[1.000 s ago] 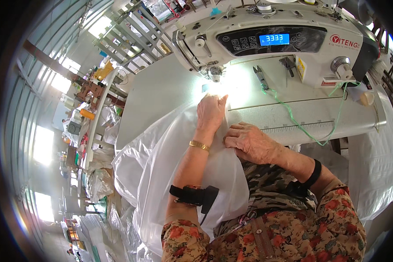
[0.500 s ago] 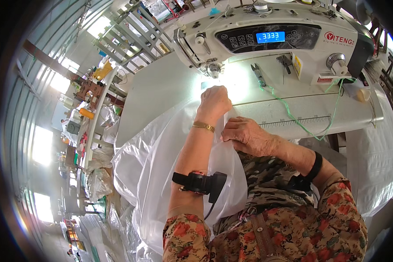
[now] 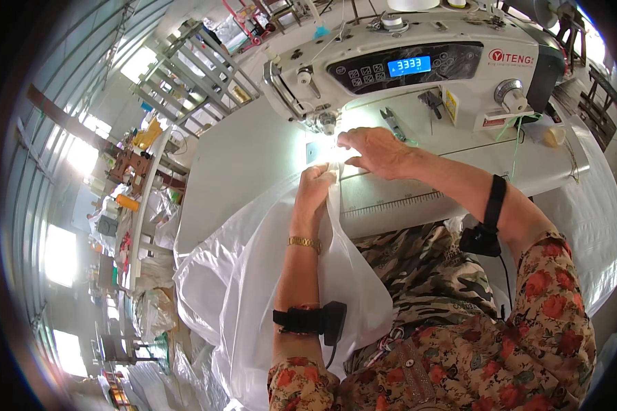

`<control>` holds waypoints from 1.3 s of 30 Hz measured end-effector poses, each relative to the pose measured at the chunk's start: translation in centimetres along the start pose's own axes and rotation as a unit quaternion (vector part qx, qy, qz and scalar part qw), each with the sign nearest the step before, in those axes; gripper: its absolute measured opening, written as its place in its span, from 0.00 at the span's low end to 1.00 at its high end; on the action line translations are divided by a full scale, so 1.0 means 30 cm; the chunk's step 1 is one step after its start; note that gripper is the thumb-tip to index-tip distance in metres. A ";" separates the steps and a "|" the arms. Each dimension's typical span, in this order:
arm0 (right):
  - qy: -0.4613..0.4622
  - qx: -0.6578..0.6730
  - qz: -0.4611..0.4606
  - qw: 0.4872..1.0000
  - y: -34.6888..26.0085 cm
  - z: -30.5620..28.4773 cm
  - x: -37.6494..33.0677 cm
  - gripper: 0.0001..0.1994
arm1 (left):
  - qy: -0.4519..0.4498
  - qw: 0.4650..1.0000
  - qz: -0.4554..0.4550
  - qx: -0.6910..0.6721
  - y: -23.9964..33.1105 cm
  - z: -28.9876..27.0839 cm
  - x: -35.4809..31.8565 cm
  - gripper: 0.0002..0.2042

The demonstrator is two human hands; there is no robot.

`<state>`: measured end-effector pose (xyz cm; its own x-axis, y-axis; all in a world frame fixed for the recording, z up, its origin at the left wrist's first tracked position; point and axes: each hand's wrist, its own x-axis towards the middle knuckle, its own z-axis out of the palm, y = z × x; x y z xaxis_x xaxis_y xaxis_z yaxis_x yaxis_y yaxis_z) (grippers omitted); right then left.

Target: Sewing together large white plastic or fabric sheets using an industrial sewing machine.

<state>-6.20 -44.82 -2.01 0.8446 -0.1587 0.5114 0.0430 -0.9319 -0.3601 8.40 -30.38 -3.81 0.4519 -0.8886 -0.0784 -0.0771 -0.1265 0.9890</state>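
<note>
A large white woven bag (image 3: 253,274) lies over my lap and onto the sewing table (image 3: 240,164). My left hand (image 3: 315,188) pinches its upper edge, fingers closed on the cloth just in front of the needle area. My right hand (image 3: 377,151) rests on the same edge closer to the presser foot (image 3: 325,123), fingertips pressing the fabric flat under the bright lamp. The white industrial sewing machine (image 3: 418,61) with a blue lit display stands right behind both hands.
A printed ruler strip (image 3: 391,202) runs along the table's front edge. Small snips (image 3: 394,123) lie on the machine bed. More white bag cloth (image 3: 589,205) hangs at the right. Shelving and cluttered tables (image 3: 137,157) stand at the left.
Both hands have moved forward with the bag's edge, from mid-table up to the needle. The right hand shifted from lying on the cloth near my lap to the machine's foot.
</note>
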 end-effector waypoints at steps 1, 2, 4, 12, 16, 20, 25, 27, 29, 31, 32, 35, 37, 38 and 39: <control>-0.023 -0.062 0.009 0.998 0.029 0.031 0.008 0.12 | 0.011 1.000 -0.005 -0.024 0.001 0.004 -0.003 0.05; -0.003 -0.086 -0.012 0.996 0.053 0.065 0.016 0.13 | 0.023 0.998 -0.011 -0.049 0.001 0.016 -0.007 0.06; -0.058 -0.158 0.017 0.986 0.089 0.120 0.027 0.15 | 0.015 0.999 -0.014 -0.036 0.016 0.020 -0.012 0.05; 0.003 -0.070 0.007 0.998 0.135 0.151 0.040 0.08 | 0.006 1.000 0.008 -0.002 0.027 0.018 -0.023 0.07; 0.003 -0.029 0.003 1.000 0.145 0.159 0.046 0.09 | -0.002 0.999 0.033 0.031 0.010 0.030 -0.022 0.08; 0.030 -0.054 -0.018 0.998 0.138 0.168 0.049 0.11 | 0.030 0.988 0.070 0.132 0.007 0.061 -0.027 0.06; -0.035 -0.051 0.052 0.997 0.104 0.145 0.059 0.11 | 0.141 0.950 0.101 0.260 0.000 0.118 -0.061 0.15; -0.032 -0.043 0.062 0.997 0.091 0.138 0.066 0.11 | 0.178 0.932 0.138 0.284 -0.005 0.133 -0.073 0.21; -0.039 -0.034 0.073 0.996 0.083 0.133 0.068 0.11 | 0.176 0.915 0.169 0.321 -0.009 0.138 -0.079 0.23; -0.025 -0.011 0.071 0.997 0.081 0.131 0.064 0.10 | 0.162 0.906 0.175 0.351 -0.007 0.133 -0.075 0.24; -0.018 0.001 0.071 0.997 0.081 0.131 0.061 0.10 | 0.149 0.905 0.165 0.362 -0.004 0.127 -0.070 0.24; 0.011 0.002 0.045 0.999 0.081 0.134 0.050 0.09 | 0.106 0.913 0.135 0.371 0.014 0.104 -0.043 0.24; 0.046 0.040 0.057 0.997 0.079 0.134 0.046 0.09 | 0.093 0.918 0.120 0.367 0.025 0.093 -0.028 0.24; 0.057 0.054 0.074 0.994 0.077 0.133 0.043 0.08 | 0.095 0.919 0.117 0.365 0.030 0.089 -0.022 0.24; 0.038 0.007 0.051 0.998 0.074 0.132 0.042 0.08 | 0.093 0.920 0.111 0.363 0.034 0.086 -0.017 0.24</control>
<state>-2.95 -45.81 -5.26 0.8023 -0.2764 0.5291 -0.0327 -0.9053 -0.4235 5.81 -31.20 -3.10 0.4932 -0.8453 0.2054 -0.7292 -0.2729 0.6275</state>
